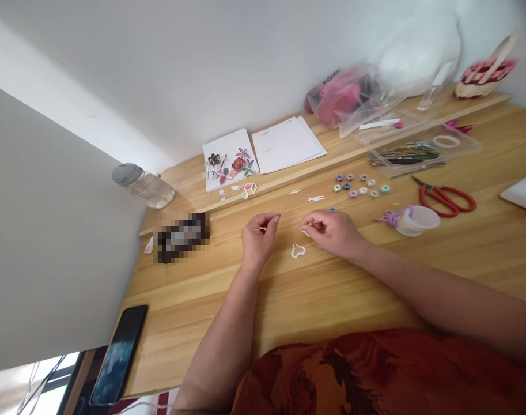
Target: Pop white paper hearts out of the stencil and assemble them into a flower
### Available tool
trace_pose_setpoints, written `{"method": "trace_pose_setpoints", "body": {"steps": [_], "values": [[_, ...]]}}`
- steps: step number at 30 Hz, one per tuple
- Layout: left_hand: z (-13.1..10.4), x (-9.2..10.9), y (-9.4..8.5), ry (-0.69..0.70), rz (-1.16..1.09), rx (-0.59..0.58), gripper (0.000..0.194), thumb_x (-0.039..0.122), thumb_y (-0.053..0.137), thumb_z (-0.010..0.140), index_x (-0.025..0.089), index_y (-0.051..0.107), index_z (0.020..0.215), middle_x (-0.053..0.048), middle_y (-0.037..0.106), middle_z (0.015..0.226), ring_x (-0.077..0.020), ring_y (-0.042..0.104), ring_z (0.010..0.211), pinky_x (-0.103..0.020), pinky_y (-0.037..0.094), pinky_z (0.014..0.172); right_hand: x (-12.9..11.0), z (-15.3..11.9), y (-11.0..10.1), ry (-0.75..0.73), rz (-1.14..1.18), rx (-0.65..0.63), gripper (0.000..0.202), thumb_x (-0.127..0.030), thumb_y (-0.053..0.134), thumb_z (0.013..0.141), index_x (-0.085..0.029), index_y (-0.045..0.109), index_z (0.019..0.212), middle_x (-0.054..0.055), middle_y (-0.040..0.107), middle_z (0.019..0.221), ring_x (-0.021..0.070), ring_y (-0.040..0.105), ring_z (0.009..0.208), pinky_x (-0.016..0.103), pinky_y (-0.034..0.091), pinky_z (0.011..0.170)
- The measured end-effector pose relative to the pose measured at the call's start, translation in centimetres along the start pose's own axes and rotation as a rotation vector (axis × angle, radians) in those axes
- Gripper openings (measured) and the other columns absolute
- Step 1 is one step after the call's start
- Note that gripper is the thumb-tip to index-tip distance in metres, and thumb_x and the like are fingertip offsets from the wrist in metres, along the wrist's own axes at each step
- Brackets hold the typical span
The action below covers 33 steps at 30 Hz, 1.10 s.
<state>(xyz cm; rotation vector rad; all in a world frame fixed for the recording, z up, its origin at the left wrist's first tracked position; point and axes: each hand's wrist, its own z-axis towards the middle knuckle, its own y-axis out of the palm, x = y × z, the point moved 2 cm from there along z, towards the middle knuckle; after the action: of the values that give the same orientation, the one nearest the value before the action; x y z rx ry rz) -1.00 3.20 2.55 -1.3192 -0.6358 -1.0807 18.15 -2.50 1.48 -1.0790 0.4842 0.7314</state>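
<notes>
My left hand [260,239] is raised over the wooden table, thumb and fingertips pressed together; whatever they pinch is too small to make out. To its right, my right hand [334,231] is closed in a pinch on a small white piece [305,232], mostly hidden by the fingers. Just below and between the hands lies a white curved cut-out [298,251], touched by neither. Beyond them are small white pointed pieces [316,198] and several small spools of coloured thread [363,185], one of them close behind my right hand.
Red-handled scissors [447,199] and a plastic cup with purple cord [417,220] lie right. Behind are a clear box of wires [405,154], white paper [288,144] and flower pieces [239,165]. A bottle [148,187] and a phone [120,354] are left.
</notes>
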Motion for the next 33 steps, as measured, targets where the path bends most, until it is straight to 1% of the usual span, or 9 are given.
{"method": "trace_pose_setpoints", "body": {"steps": [6, 12, 16, 18, 22, 25, 28, 30, 33], "values": [[-1.0, 2.0, 0.1, -0.105, -0.186, -0.129, 0.034, 0.037, 0.065, 0.084, 0.015, 0.071, 0.108, -0.009, 0.073, 0.093, -0.0110, 0.059, 0.062, -0.021, 0.046, 0.048, -0.1, -0.1, -0.6, 0.003, 0.154, 0.037, 0.012, -0.028, 0.061, 0.084, -0.019, 0.069, 0.080, -0.002, 0.059, 0.062, 0.0122, 0.050, 0.057, 0.024, 0.038, 0.056], [-3.9, 3.4, -0.3, 0.077, 0.217, -0.119, 0.012, 0.023, 0.068, 0.083, 0.017, 0.073, 0.092, -0.005, 0.072, 0.088, -0.0140, 0.063, 0.076, -0.027, 0.051, 0.073, 0.5, 0.3, -2.2, 0.190, 0.243, 0.200, 0.021, -0.037, 0.062, 0.080, -0.017, 0.069, 0.080, 0.000, 0.061, 0.062, 0.0128, 0.049, 0.054, 0.026, 0.039, 0.055], [-6.2, 2.7, 1.1, 0.265, 0.476, -0.185, 0.012, 0.017, 0.071, 0.081, 0.018, 0.074, 0.093, -0.007, 0.070, 0.093, -0.0189, 0.061, 0.091, -0.035, 0.048, 0.088, 0.9, 0.4, -2.3, 0.223, 0.232, 0.187, 0.022, -0.038, 0.062, 0.077, -0.017, 0.070, 0.079, 0.000, 0.060, 0.061, 0.0134, 0.050, 0.056, 0.026, 0.039, 0.056], [-6.4, 1.9, 1.3, 0.285, 0.529, -0.196, 0.011, 0.016, 0.068, 0.083, 0.020, 0.074, 0.092, -0.006, 0.069, 0.090, -0.0195, 0.060, 0.091, -0.035, 0.047, 0.089, 1.0, 0.3, -2.2, 0.215, 0.224, 0.178, 0.021, -0.036, 0.062, 0.077, -0.017, 0.070, 0.077, -0.001, 0.060, 0.060, 0.0133, 0.051, 0.056, 0.027, 0.040, 0.058], [-5.1, 0.2, -0.5, 0.257, 0.633, -0.178, 0.013, 0.012, 0.063, 0.084, 0.018, 0.074, 0.087, -0.007, 0.069, 0.088, -0.0204, 0.060, 0.089, -0.036, 0.046, 0.090, 1.4, 0.3, -2.2, 0.213, 0.212, 0.203, 0.018, -0.033, 0.062, 0.076, -0.017, 0.070, 0.076, -0.001, 0.059, 0.059, 0.0133, 0.051, 0.056, 0.027, 0.039, 0.058], [-4.0, -0.3, -1.3, 0.227, 0.741, -0.084, 0.020, 0.008, 0.057, 0.085, 0.018, 0.075, 0.089, -0.009, 0.068, 0.091, -0.0223, 0.058, 0.091, -0.037, 0.046, 0.089, 1.9, 0.5, -2.0, 0.206, 0.215, 0.235, 0.017, -0.033, 0.062, 0.076, -0.018, 0.069, 0.073, -0.001, 0.060, 0.059, 0.0134, 0.051, 0.056, 0.027, 0.039, 0.058], [-3.5, 0.3, 0.4, 0.323, 0.754, -0.086, 0.031, 0.007, 0.050, 0.089, 0.019, 0.075, 0.102, -0.009, 0.068, 0.099, -0.0221, 0.056, 0.097, -0.035, 0.045, 0.091, 2.2, 0.7, -1.9, 0.194, 0.227, 0.266, 0.016, -0.033, 0.062, 0.077, -0.018, 0.069, 0.074, 0.000, 0.060, 0.060, 0.0135, 0.052, 0.057, 0.026, 0.040, 0.059], [-3.5, 1.2, 2.3, 0.434, 0.745, -0.193, 0.040, 0.007, 0.045, 0.093, 0.025, 0.071, 0.117, -0.008, 0.066, 0.111, -0.0213, 0.054, 0.105, -0.035, 0.042, 0.094, 2.3, 0.7, -1.8, 0.186, 0.236, 0.276, 0.017, -0.033, 0.062, 0.078, -0.018, 0.070, 0.076, 0.000, 0.062, 0.061, 0.0135, 0.052, 0.056, 0.026, 0.040, 0.058], [-3.5, 2.2, 4.0, 0.437, 0.823, -0.303, 0.046, 0.011, 0.043, 0.095, 0.035, 0.065, 0.127, -0.007, 0.060, 0.126, -0.0250, 0.048, 0.116, -0.039, 0.040, 0.092, 2.2, 0.7, -1.8, 0.174, 0.252, 0.275, 0.018, -0.033, 0.062, 0.079, -0.018, 0.070, 0.078, 0.001, 0.064, 0.065, 0.0134, 0.052, 0.057, 0.026, 0.041, 0.058]]}}
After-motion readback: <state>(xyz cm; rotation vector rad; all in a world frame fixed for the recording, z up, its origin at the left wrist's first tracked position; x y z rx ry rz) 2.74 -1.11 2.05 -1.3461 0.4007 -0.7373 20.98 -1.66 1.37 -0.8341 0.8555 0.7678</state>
